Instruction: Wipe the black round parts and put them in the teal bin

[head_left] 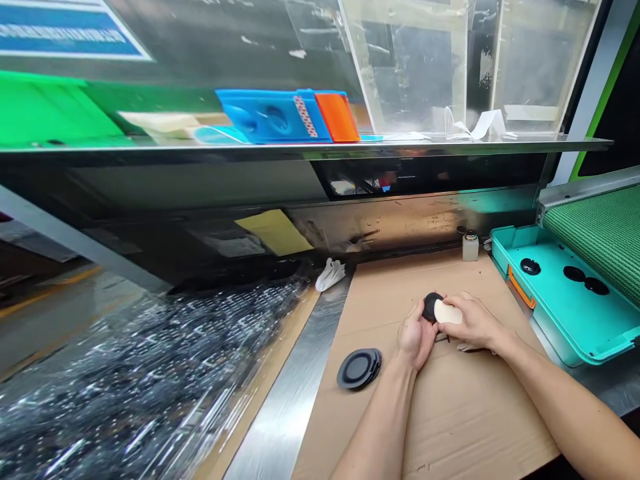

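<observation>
My left hand (416, 335) is closed around a small black disc (431, 306), held up over the cardboard sheet (450, 413). Against the disc's face, my right hand (475, 321) presses a cream-coloured pad (447, 313), gripped between thumb and fingers. Left of my left wrist, a few black round discs (357, 369) with ringed centres lie stacked on the cardboard. Something pale and thin lies partly hidden under my right wrist.
At the right stands a turquoise tray (565, 313) with several black discs, beside a green conveyor belt (600, 220). A small bottle (470, 246) is at the cardboard's back edge. Plastic-wrapped dark parts (150, 373) fill the left. Overhead runs a shelf (300, 152) with a blue bin (275, 117).
</observation>
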`<state>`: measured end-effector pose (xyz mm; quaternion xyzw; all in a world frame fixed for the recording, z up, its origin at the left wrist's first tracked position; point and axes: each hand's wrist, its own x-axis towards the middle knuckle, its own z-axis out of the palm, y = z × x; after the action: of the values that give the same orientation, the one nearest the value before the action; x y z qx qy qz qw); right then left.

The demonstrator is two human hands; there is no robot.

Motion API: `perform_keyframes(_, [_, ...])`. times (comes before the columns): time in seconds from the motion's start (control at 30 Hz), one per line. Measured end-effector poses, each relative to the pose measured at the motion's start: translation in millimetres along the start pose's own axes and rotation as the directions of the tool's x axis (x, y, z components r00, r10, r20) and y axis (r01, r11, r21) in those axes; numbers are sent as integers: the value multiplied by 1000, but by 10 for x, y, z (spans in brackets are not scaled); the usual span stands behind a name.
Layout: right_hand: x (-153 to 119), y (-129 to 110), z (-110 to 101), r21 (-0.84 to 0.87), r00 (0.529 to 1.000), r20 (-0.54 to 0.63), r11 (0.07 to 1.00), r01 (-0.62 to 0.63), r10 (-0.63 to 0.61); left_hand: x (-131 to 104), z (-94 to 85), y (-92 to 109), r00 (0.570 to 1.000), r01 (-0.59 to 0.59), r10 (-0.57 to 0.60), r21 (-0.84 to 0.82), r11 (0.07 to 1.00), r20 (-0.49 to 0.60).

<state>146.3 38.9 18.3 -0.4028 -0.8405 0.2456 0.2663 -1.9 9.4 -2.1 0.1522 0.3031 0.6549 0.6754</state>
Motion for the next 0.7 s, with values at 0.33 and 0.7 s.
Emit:
perform_keyframes(0.33, [-45, -48, -141, -85, 995, 84, 994, 62, -55, 17, -27, -46, 998, -53, 54, 57, 997, -14])
perform_keyframes(0.7, [-26, -66, -24, -197, 997, 63, 978, 60, -49, 31, -17, -39, 997, 11, -8, 41, 999, -79])
